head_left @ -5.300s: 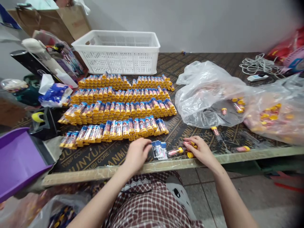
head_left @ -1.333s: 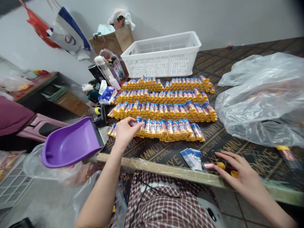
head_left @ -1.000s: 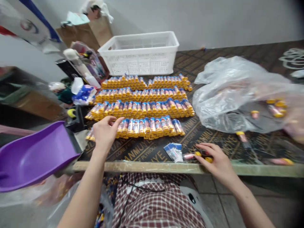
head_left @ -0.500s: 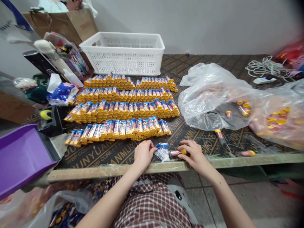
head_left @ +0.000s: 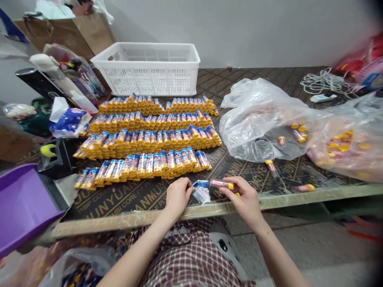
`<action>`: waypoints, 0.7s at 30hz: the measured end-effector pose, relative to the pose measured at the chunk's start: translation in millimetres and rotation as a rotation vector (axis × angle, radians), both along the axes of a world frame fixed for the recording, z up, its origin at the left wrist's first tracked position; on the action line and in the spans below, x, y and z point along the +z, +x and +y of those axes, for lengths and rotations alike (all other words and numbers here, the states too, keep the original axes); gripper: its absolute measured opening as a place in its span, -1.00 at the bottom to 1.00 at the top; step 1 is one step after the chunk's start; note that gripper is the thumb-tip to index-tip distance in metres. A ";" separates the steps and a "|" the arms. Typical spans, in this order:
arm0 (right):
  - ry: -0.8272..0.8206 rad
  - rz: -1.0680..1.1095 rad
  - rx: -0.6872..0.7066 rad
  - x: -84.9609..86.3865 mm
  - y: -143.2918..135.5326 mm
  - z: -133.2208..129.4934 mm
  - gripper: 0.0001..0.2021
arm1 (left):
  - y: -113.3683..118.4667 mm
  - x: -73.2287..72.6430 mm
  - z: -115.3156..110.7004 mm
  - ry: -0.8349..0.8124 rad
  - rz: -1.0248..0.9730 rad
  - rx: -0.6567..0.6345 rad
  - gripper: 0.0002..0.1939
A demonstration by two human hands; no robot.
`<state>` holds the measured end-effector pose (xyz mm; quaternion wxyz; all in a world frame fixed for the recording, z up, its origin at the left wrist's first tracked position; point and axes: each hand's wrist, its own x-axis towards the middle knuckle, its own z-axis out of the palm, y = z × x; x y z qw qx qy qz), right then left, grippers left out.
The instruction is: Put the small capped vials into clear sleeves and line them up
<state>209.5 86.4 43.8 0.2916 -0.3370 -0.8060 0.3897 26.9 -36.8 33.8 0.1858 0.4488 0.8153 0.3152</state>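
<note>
My right hand (head_left: 243, 196) pinches a small clear tube (head_left: 221, 184) by its yellow-capped end, tilted a little above the table edge. Pink contents show inside the tube. Part of another yellow cap peeks out under the right fingers. Just left of the tube lies a small stack of blue and clear printed labels (head_left: 202, 192). My left hand (head_left: 179, 195) is closed, thumb and fingertips together at the stack's left edge, apparently on a label. Beyond both hands, yellow-capped tubes with blue printed wraps (head_left: 157, 163) lie piled in several rows.
A white plastic basket (head_left: 149, 77) stands behind the rows. Clear plastic bags (head_left: 257, 119) with more tubes lie right, near loose tubes (head_left: 305, 187). At left are a purple dustpan (head_left: 24, 207), a tape dispenser (head_left: 56, 157) and a tissue pack (head_left: 67, 121). A white cable (head_left: 329, 81) lies far right.
My right hand has lifted the tube slightly off the table and turned it, cap toward the palm. The left hand stays by the labels. The whole view has shifted slightly.
</note>
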 end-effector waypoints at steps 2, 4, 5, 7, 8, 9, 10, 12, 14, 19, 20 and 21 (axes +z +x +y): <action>-0.034 0.046 0.021 -0.3 -2.3 -4.2 -0.83 | 0.9 2.2 -1.1 0.082 -0.099 0.023 -0.89; -0.092 0.093 0.040 1.3 -4.0 -9.4 -0.81 | 1.8 4.4 -2.0 0.156 -0.303 0.068 -0.87; -0.114 0.114 0.042 2.8 -4.0 -11.4 -0.80 | 2.4 5.1 -2.7 0.182 -0.419 0.093 -0.85; -0.114 0.145 0.008 6.3 -0.7 -10.3 -0.80 | 3.8 5.6 -5.0 0.209 -0.610 0.138 -0.81; -0.086 0.151 -0.041 7.6 3.1 -5.4 -0.81 | 4.5 5.1 -6.7 0.211 -0.676 0.160 -0.79; -0.042 0.151 -0.113 8.3 8.7 3.5 -0.81 | 5.0 3.9 -8.5 0.204 -0.720 0.179 -0.76; 0.012 0.148 -0.206 8.3 16.5 16.8 -0.80 | 5.0 2.1 -10.2 0.209 -0.742 0.207 -0.72; 0.127 0.137 -0.429 7.5 39.0 55.9 -0.74 | 3.7 -2.9 -12.3 0.186 -0.768 0.225 -0.60; 0.224 0.128 -0.634 8.4 69.2 105.4 -0.65 | 1.3 -7.5 -12.6 0.148 -0.747 0.190 -0.57; 0.405 0.005 -0.868 29.5 139.4 216.3 -0.67 | -1.6 -10.2 -11.5 0.064 -0.588 0.141 -0.59; 0.437 -0.044 -0.856 35.7 148.2 231.4 -0.69 | -1.5 -10.1 -11.4 0.069 -0.572 0.150 -0.58; 0.469 -0.098 -0.825 41.5 154.8 243.9 -0.69 | -1.1 -10.0 -11.5 0.082 -0.569 0.158 -0.58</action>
